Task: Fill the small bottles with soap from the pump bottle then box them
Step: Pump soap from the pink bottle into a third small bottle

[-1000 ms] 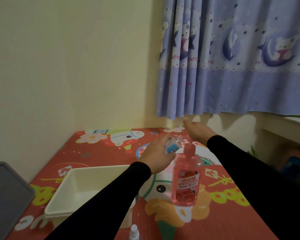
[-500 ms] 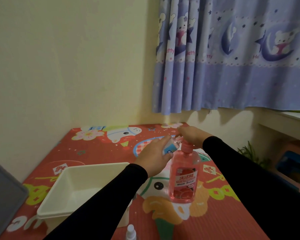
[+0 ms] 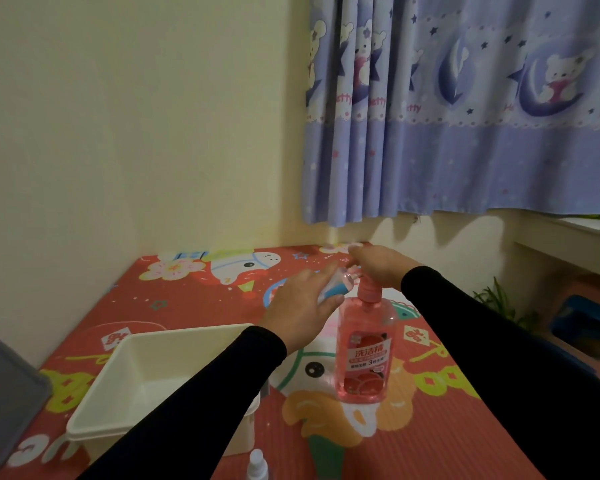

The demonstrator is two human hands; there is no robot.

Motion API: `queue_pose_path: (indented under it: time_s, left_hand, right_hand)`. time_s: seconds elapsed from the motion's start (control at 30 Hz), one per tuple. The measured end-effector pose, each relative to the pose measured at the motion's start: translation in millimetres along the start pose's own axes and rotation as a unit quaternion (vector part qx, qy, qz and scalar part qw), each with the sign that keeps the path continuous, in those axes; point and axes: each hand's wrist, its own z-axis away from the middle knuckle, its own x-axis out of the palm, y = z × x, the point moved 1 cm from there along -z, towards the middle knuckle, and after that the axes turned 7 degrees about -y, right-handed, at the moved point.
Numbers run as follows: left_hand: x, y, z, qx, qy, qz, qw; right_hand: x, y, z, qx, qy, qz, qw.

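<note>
A pink pump bottle [image 3: 364, 351] of soap stands upright on the red patterned mat. My left hand [image 3: 300, 313] holds a small clear bottle with a blue label [image 3: 336, 288], tilted, with its mouth close to the pump's spout. My right hand [image 3: 378, 266] rests on top of the pump head with its fingers curled over it. A white plastic box [image 3: 129, 382] sits open at the lower left, partly hidden by my left sleeve. Another small bottle with a white cap [image 3: 257, 465] stands at the bottom edge.
A grey lid [image 3: 4, 400] lies at the far left edge. The mat [image 3: 413, 445] ends at a cream wall behind and a blue curtain [image 3: 465, 116] hangs at the upper right. A blue and pink stool [image 3: 582, 323] and a green plant [image 3: 499, 299] are on the right.
My right hand came back from beyond the pump bottle and settled on the pump head. My left hand brought the small bottle closer to the spout.
</note>
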Motion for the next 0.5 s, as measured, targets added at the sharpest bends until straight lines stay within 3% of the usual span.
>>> queue_pose_path:
  time_s: [0.17, 0.3, 0.5]
  left_hand:
    - [7, -1, 3, -0.009, 0.015, 0.03, 0.999]
    - [-1, 2, 0, -0.004, 0.03, 0.025, 0.999]
    - [-2, 2, -4, -0.005, 0.043, 0.008, 0.999]
  right_hand:
    - [4, 5, -4, -0.021, 0.03, -0.01, 0.999]
    - [-5, 3, 1, 0.017, 0.027, -0.068, 0.997]
    - [-4, -1, -2, -0.011, 0.022, -0.029, 0.999]
